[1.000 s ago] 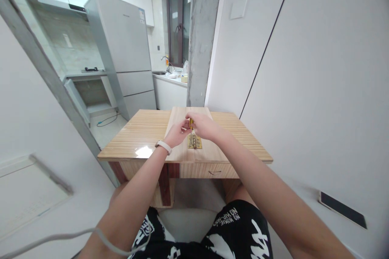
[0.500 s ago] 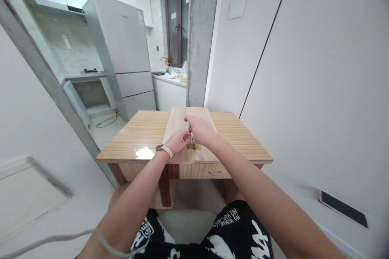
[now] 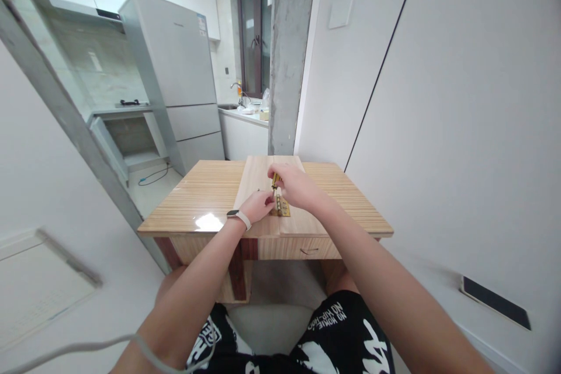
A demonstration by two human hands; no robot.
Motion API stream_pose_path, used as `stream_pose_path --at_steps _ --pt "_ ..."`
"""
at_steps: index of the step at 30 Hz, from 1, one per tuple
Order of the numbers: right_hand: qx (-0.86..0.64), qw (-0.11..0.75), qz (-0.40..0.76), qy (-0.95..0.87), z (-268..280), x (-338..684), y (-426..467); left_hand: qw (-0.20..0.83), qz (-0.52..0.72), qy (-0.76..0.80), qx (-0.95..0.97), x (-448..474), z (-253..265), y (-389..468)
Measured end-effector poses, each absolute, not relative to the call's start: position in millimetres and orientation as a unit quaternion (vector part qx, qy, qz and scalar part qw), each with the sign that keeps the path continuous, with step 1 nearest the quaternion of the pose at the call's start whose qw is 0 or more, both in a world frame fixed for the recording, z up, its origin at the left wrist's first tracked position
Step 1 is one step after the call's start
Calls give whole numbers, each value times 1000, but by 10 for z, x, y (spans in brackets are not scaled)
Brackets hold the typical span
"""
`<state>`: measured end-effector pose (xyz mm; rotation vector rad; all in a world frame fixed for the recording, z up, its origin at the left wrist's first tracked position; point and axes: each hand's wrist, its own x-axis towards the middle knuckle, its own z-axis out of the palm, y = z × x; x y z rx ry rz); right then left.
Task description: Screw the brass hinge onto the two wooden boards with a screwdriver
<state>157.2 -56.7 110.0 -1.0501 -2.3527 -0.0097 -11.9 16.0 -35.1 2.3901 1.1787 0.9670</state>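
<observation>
A brass hinge [image 3: 283, 208] lies across the seam between two pale wooden boards [image 3: 258, 170] on the small table. My right hand [image 3: 300, 187] is closed around the yellow-and-black handle of a screwdriver [image 3: 276, 180], which points down over the hinge. Beside its lower end, my left hand [image 3: 256, 207] pinches with thumb and fingers at the hinge's left leaf. Whatever is between those fingertips is too small to make out. The left leaf is mostly covered by this hand.
The boards rest on a striped wooden table [image 3: 193, 193] with a front drawer [image 3: 298, 248]. A grey cable [image 3: 87, 346] crosses the lower left, near my left forearm. White walls stand close on both sides; a phone-like dark slab [image 3: 495, 302] is at right.
My right hand has tilted and shifted slightly right, so more of the screwdriver handle shows. My left fingers have drawn closer together at the hinge, and more of the hinge is visible.
</observation>
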Motion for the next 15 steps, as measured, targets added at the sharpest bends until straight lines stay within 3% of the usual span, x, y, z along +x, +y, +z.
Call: stream_pose_path --at_steps 6,15 --pt "-450 374 24 -811 1135 1869 -730 195 447 486 725 -351 -404 419" --pt "-520 466 71 -712 420 2293 -862 177 440 600 644 -673 -585 778"
